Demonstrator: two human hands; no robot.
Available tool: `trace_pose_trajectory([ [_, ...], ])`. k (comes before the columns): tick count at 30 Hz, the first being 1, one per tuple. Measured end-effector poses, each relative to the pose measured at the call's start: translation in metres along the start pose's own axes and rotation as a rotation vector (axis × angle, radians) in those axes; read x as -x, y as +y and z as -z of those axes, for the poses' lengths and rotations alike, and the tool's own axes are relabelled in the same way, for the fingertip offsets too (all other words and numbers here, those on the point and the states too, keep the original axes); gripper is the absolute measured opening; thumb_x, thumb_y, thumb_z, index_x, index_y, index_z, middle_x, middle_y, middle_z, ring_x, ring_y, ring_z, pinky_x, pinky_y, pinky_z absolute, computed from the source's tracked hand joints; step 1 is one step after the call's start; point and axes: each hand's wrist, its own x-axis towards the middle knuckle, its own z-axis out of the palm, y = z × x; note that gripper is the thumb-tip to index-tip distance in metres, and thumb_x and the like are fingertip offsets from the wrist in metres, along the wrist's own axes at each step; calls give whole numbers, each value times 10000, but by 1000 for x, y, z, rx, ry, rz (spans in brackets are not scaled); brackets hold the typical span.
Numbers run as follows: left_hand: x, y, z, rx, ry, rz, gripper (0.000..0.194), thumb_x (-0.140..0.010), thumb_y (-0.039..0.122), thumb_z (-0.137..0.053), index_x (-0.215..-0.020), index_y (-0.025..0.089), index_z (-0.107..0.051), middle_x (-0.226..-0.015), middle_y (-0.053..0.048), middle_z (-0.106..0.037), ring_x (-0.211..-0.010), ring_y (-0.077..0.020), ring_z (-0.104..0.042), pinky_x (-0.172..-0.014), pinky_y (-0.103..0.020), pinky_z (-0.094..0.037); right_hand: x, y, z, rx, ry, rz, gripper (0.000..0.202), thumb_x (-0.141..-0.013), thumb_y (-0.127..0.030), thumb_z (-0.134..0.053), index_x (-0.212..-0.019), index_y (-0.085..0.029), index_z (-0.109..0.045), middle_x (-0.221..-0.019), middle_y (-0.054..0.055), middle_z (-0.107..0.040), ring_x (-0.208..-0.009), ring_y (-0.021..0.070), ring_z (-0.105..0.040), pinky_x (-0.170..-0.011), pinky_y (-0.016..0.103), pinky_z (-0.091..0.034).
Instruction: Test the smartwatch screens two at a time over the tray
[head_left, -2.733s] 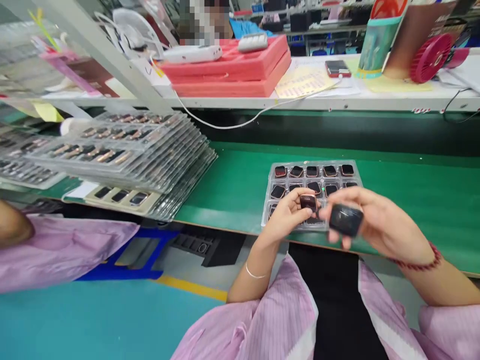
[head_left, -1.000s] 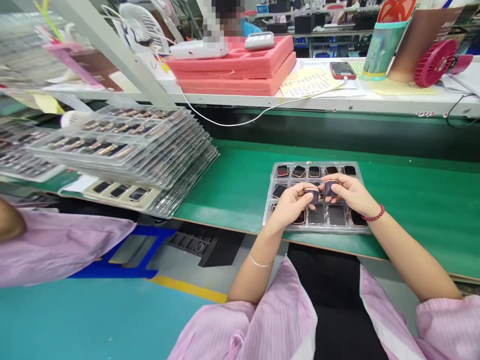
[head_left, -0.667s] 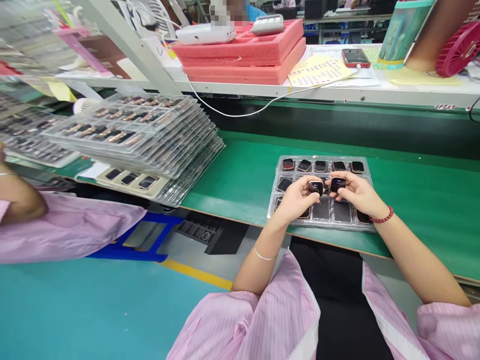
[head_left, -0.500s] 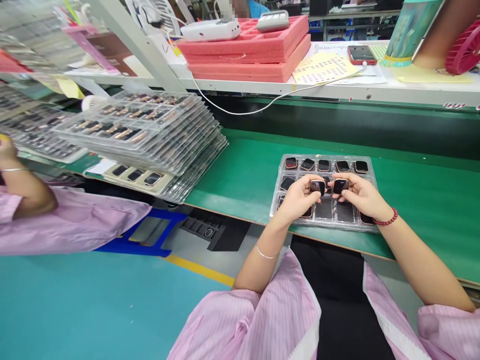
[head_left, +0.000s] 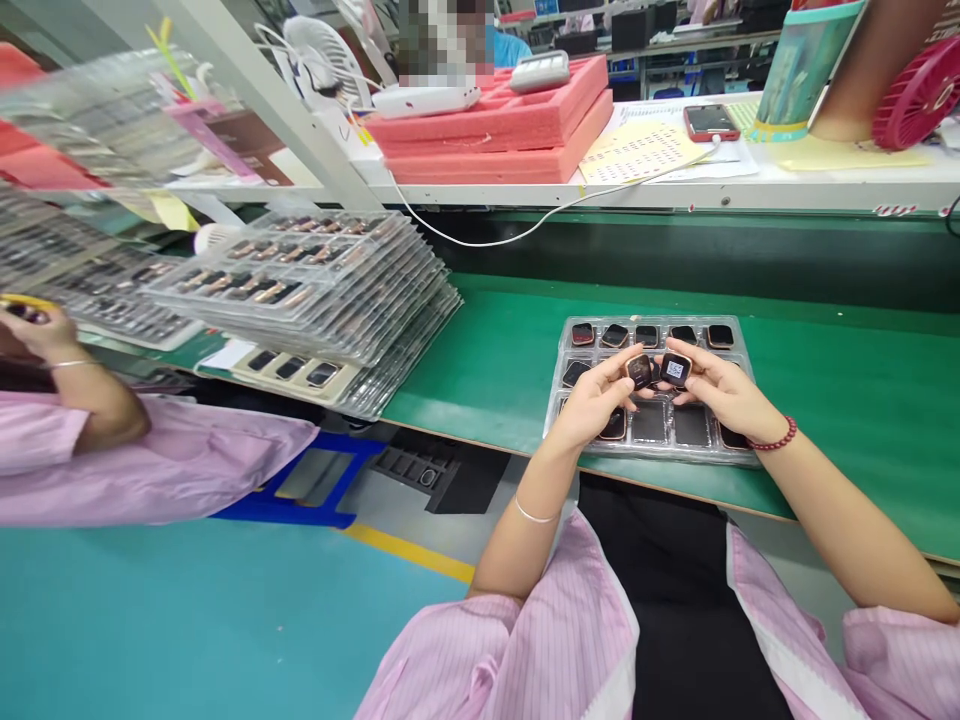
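Between the thumb and fingers of my left hand [head_left: 596, 402] is a smartwatch body [head_left: 639, 372] without a strap, its face dark. My right hand [head_left: 721, 388] pinches another smartwatch body [head_left: 676, 369], which shows a small white patterned square on its dark face. Both watches are held close together over a clear plastic tray [head_left: 553, 400]. Dark square watches with coppery rims, such as the watch at the back right [head_left: 720, 336], sit in several of its compartments. Two front compartments below my hands hold no watch. My fingers hide part of the middle row.
To the left rises a tall stack of clear trays [head_left: 405, 320] filled with watches. A co-worker's arm [head_left: 105, 400] reaches in at far left. Behind, a white shelf [head_left: 517, 195] carries red foam trays [head_left: 495, 160], a phone [head_left: 710, 122] and a hanging white cable [head_left: 487, 243].
The watch in my right hand now shows a white patterned square where its face was dark. The left watch has tilted. The view has shifted slightly, and the co-worker's hand shows more.
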Motion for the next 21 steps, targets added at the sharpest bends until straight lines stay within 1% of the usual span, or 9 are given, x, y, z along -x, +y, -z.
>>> trace_pose_trajectory([
  [1,0,0,1,5,-16,2,627,-859,383,-708,-1439,211,-539,-1177,-106,-678,-862,-167,-703,-643,-226,-531,0,0,1,-35,7,-23,573,-889,-287,-683,-1449,-299,-562,-1387,89,-645,-1023,225,-728,-794,367,-653],
  [3,-1,-1,2,14,-37,-2,672,-836,404,-742,-1445,217,-529,-1126,-96,-681,-810,-156,-698,-611,-219,-510,-1,-1,4,-90,27,-57,565,-862,-322,-736,-1410,-290,-602,-1278,83,-687,-972,217,-734,-767,351,-651],
  [6,-1,-2,1,19,-53,5,715,-799,405,-783,-1435,213,-517,-1058,-75,-670,-723,-127,-676,-572,-210,-476,-2,-2,7,-129,35,-60,537,-779,-323,-821,-1290,-241,-677,-1045,58,-717,-762,165,-713,-653,301,-630],
  [8,-2,-2,0,22,-64,20,715,-785,399,-798,-1413,206,-516,-1024,-60,-660,-691,-113,-666,-568,-206,-462,-3,-3,7,-134,15,-50,511,-741,-306,-847,-1223,-219,-700,-985,45,-710,-631,116,-651,-587,272,-598],
  [9,-2,-2,-1,25,-71,26,708,-781,397,-803,-1400,203,-519,-1012,-54,-655,-685,-109,-663,-572,-205,-461,-3,-3,7,-132,2,-48,507,-731,-298,-852,-1208,-214,-702,-985,44,-709,-596,99,-621,-568,264,-583],
  [12,-2,1,-3,39,-87,36,671,-769,394,-815,-1347,199,-536,-972,-36,-641,-664,-95,-642,-589,-209,-470,-2,-3,7,-113,-8,-54,511,-721,-302,-850,-1198,-206,-695,-992,52,-707,-580,92,-582,-544,257,-551],
  [15,-2,4,-4,35,-99,59,642,-763,382,-820,-1312,193,-545,-951,-23,-629,-645,-83,-626,-587,-207,-465,-2,-4,8,-92,-17,-66,505,-732,-318,-837,-1198,-207,-679,-935,43,-697,-593,108,-574,-543,266,-542],
  [21,0,8,-4,50,-108,111,602,-764,391,-825,-1273,195,-571,-1018,-42,-633,-669,-81,-623,-640,-233,-501,-1,-5,7,-69,-49,-86,477,-750,-303,-818,-1196,-230,-664,-873,20,-676,-569,110,-545,-545,277,-537],
])
